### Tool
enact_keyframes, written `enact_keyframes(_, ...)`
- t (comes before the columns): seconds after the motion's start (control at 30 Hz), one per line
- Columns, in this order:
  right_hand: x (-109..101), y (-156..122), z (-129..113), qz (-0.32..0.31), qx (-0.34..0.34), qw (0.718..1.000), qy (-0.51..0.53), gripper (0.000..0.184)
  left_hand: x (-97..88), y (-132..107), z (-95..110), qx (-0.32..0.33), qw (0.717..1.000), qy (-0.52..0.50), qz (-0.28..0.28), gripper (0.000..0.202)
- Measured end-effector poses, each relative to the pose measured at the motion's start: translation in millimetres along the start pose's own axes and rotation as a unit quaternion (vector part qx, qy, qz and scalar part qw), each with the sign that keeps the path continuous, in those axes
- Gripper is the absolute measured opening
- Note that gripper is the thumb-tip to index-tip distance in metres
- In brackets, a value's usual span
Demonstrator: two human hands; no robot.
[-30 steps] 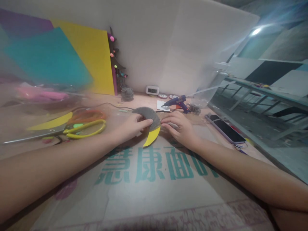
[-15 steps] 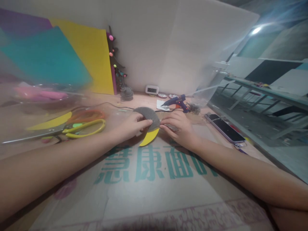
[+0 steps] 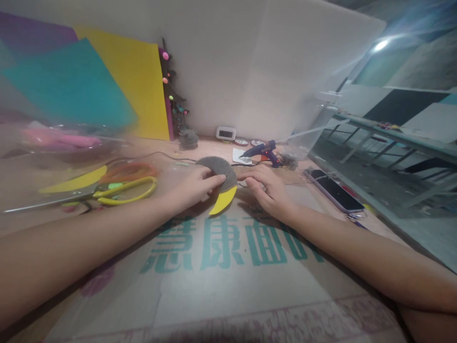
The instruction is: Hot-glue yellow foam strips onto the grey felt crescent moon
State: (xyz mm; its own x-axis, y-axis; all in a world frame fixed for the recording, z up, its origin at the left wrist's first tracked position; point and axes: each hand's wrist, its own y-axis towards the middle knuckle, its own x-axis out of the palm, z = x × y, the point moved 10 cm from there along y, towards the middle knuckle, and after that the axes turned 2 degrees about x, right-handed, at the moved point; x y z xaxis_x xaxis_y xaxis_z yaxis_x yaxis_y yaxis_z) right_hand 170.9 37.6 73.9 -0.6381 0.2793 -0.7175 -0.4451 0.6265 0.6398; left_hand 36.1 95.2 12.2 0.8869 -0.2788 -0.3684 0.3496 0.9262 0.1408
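My left hand (image 3: 194, 188) pinches a crescent-shaped piece (image 3: 222, 177), grey and ribbed over its upper arc, bare yellow at its lower tip. It stands tilted on the printed sheet (image 3: 228, 267) that covers the table. My right hand (image 3: 266, 188) is right beside the crescent's right edge, fingers curled and pinched together near the grey wrapping. What the right fingers hold is too small to make out.
Yellow-handled scissors (image 3: 121, 190) and a yellow crescent offcut (image 3: 76, 181) lie at the left. A blue glue gun (image 3: 262, 151) sits behind the hands, a phone (image 3: 333, 190) at the right. Coloured paper sheets (image 3: 107, 81) lean on the back wall beside a small clock (image 3: 225, 133).
The right hand has shifted slightly up and along the crescent's right edge. The left hand keeps its grip and the crescent has barely turned.
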Motion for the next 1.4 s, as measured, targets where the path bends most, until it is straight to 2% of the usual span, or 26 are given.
enact_keyframes(0.13,1.9,1.6,10.7,0.001,0.044,0.999,0.03,0.015,1.7,1.6,-4.4,0.007,1.0,-0.029,-0.005,0.036)
enact_keyframes(0.23,7.5,2.2,14.6,-0.014,0.051,0.997,0.051,0.011,3.5,1.6,-8.4,-0.006,0.999,-0.041,-0.012,0.037)
enact_keyframes(0.73,6.1,1.2,20.3,-0.001,0.071,0.997,0.02,0.014,8.4,-0.9,-3.8,-0.022,0.995,-0.089,-0.027,0.029)
enact_keyframes(0.9,6.5,1.4,22.0,-0.003,0.079,0.997,0.018,0.014,8.7,-1.2,0.6,-0.012,0.996,-0.085,-0.031,0.028)
enact_keyframes(1.1,13.0,2.7,14.2,-0.034,0.036,0.999,0.016,0.018,8.6,-0.9,-3.2,-0.015,0.997,-0.075,-0.028,0.03)
enact_keyframes(1.27,2.9,1.3,18.7,-0.001,0.067,0.996,0.05,0.026,8.7,1.0,-1.3,0.014,0.998,-0.054,-0.038,0.03)
enact_keyframes(1.4,5.5,2.0,16.1,-0.017,0.069,0.995,0.063,0.019,9.1,0.9,4.2,0.026,0.998,-0.029,-0.049,0.03)
